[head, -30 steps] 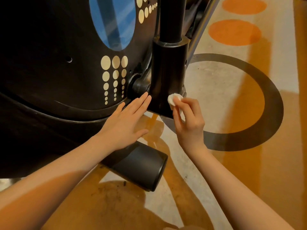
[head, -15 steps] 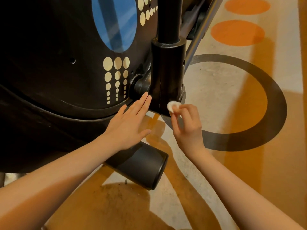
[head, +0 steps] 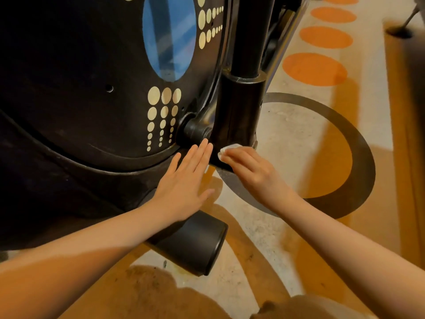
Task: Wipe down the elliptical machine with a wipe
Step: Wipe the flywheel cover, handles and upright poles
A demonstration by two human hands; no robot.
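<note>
- The elliptical machine (head: 92, 88) fills the upper left: a black flywheel housing with a blue oval window (head: 169, 38) and columns of cream dots (head: 163, 116).
- A black upright post (head: 239, 107) rises just right of the housing, joined to it low down by a short round pivot (head: 195, 131).
- The right hand (head: 250, 171) holds a small white wipe (head: 226, 150) under curled fingers and presses it against the bottom edge of the post.
- The left hand (head: 184, 178) lies flat with straight fingers on the lower rim of the housing, its fingertips just beside the pivot and near the wipe; it holds nothing.
- A black cylindrical foot end (head: 197, 242) juts out below the left wrist, close to the floor.
- The floor (head: 287, 134) is pale, patterned with a dark ring (head: 358, 157) and orange circles (head: 315, 69); it lies open to the right of the post.
- Most of the wipe is hidden under the fingers; the machine's top and left side are cut off by the frame.
- At the top right, a thin metal leg (head: 411, 16) on a dark round base is partly out of frame; what it belongs to cannot be told.
</note>
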